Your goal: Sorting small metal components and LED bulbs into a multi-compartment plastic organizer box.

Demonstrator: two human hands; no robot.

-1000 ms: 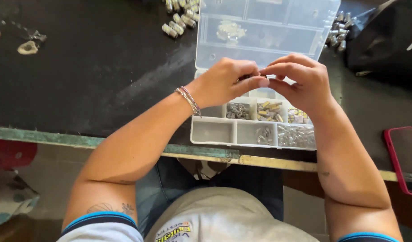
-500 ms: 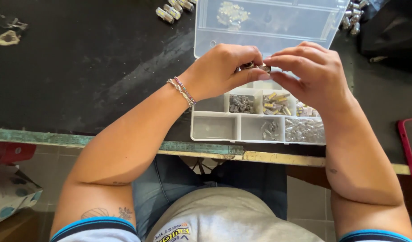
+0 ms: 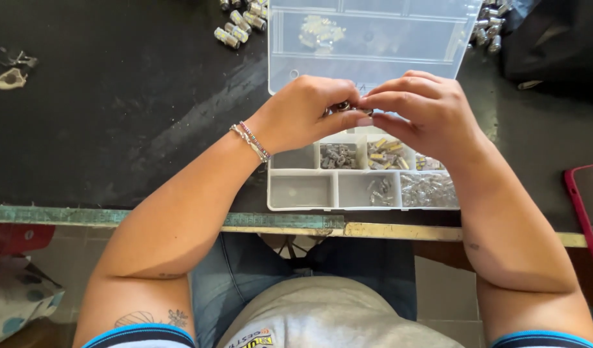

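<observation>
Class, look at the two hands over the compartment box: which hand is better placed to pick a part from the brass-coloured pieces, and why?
Probably the right hand: it hovers almost directly above the brass-coloured pieces in the compartment box. The left hand sits further left, and both pinch a small part.

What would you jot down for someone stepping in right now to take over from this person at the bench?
Left hand: closed on a small metal part, pinched at the fingertips.
Right hand: pinches the same part from the other side; both hands meet above the box.
Clear compartment box: open on the black worktop at its near edge, lid tilted back.
Its cells: three hold small metal bits, one holds clear pieces, the two left ones look empty.
Loose metal cylinders lie left of the lid, more at its right.
Done: one part is in hand. Left: whether it is assembled cannot be seen.
</observation>
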